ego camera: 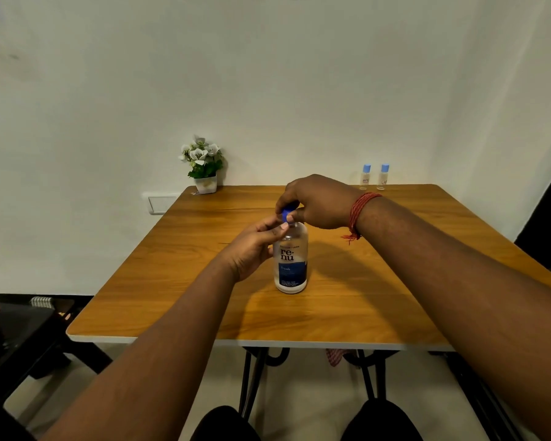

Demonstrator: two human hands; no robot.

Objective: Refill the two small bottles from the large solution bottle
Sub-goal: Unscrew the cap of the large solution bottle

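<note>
Left hand [257, 246] clamps its grip on the upright solution bottle [290, 262]; right hand [315, 202] pinches its blue cap [287, 215]; surface [379, 300] beneath.

The big bottle [290, 259] is clear with a blue cap [287, 214] and a blue label. The table [363, 297] is brown wood. A red string [360, 211] is on one wrist.

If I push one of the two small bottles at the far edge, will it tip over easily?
Probably yes. The small bottles are tall and narrow and look nearly empty, so likely light and easy to topple. They stand close together, so one might knock the other. Once down, their round shape may roll on the table.
</note>
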